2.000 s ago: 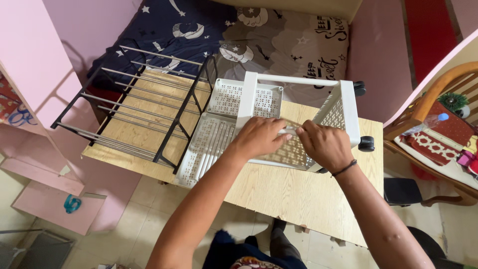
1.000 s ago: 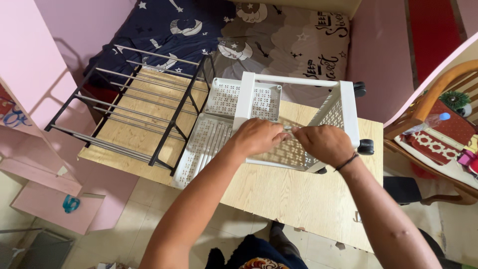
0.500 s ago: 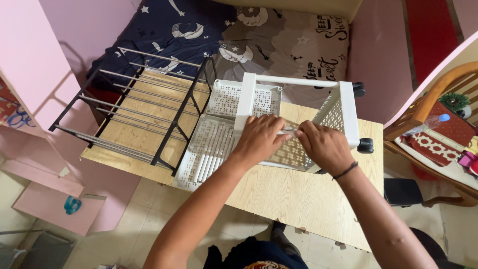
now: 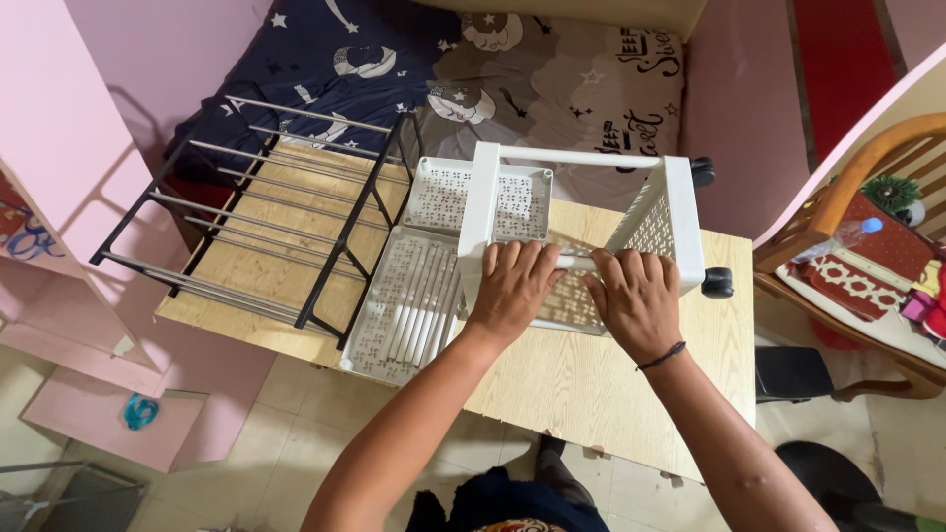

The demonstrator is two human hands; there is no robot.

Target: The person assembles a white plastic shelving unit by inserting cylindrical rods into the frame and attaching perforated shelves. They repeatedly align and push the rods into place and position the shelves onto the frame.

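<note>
A white plastic cart frame [image 4: 581, 158] with perforated sides and black caster wheels [image 4: 716, 283] lies on its side on a light wooden table [image 4: 601, 394]. My left hand [image 4: 512, 286] grips the frame's near white bar by its left upright. My right hand [image 4: 636, 296], with a dark band at the wrist, wraps over the same bar close to the right upright. A perforated white tray [image 4: 409, 300] holding several white rods lies flat to the left of the frame. A second perforated tray [image 4: 443, 197] lies behind it.
A black metal shoe rack [image 4: 266, 217] lies on the table's left part. A bed with dark starry bedding [image 4: 443, 59] lies behind the table. A wooden chair [image 4: 867, 227] with clutter stands at the right, a pink cabinet [image 4: 59, 148] at the left.
Both hands slid from the middle of the bar, where they pinched something small, outward into a full grip on the bar. The view shifted slightly.
</note>
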